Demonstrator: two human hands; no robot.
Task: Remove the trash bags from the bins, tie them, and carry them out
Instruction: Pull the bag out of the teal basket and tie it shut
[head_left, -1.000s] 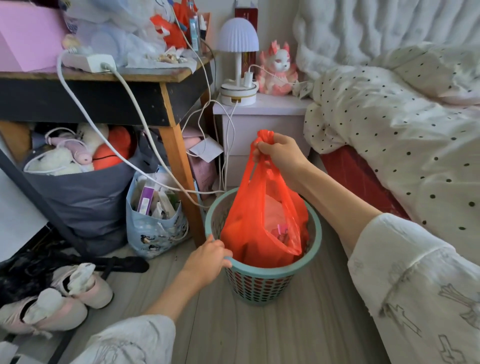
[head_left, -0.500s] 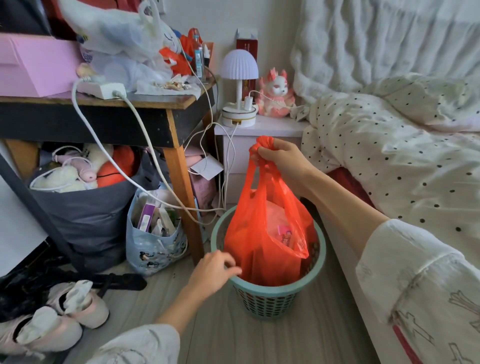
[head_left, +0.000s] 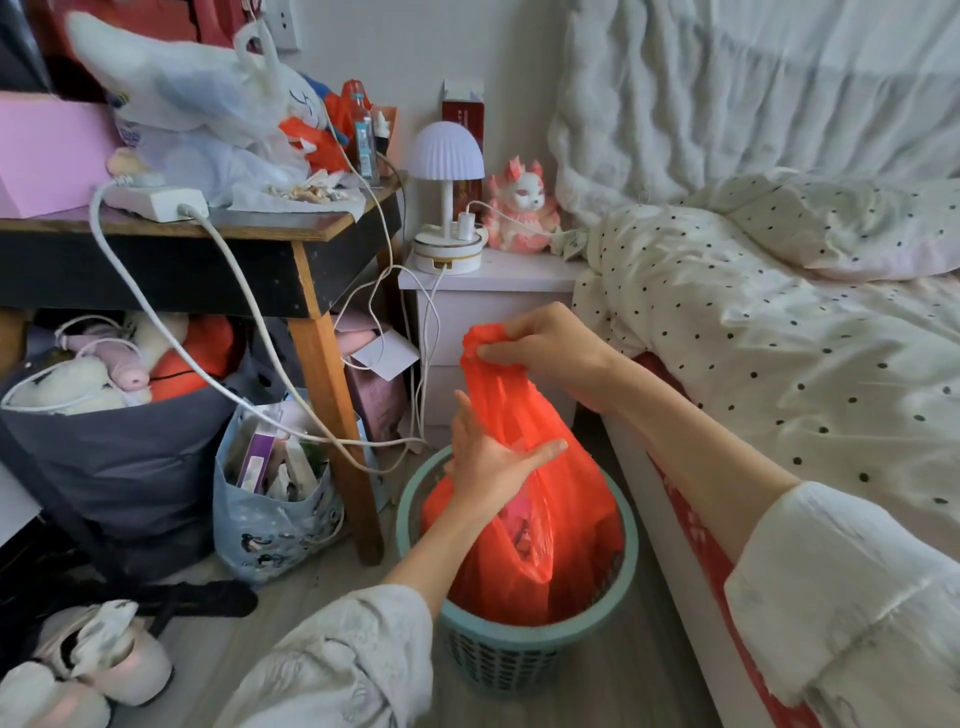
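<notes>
The right hand (head_left: 545, 348) pinches the red bag (head_left: 566, 519) by its gathered top above the bin (head_left: 621, 597), while the open left hand (head_left: 488, 462) steadies its neck, likely for tying.

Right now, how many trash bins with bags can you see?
1. The teal bin stands on the floor between the desk leg and the bed, with the red trash bag still partly inside it. Other bins may lie outside this view.

loose white patterned sleeves (head_left: 852, 587), bare forearms and hands
</notes>
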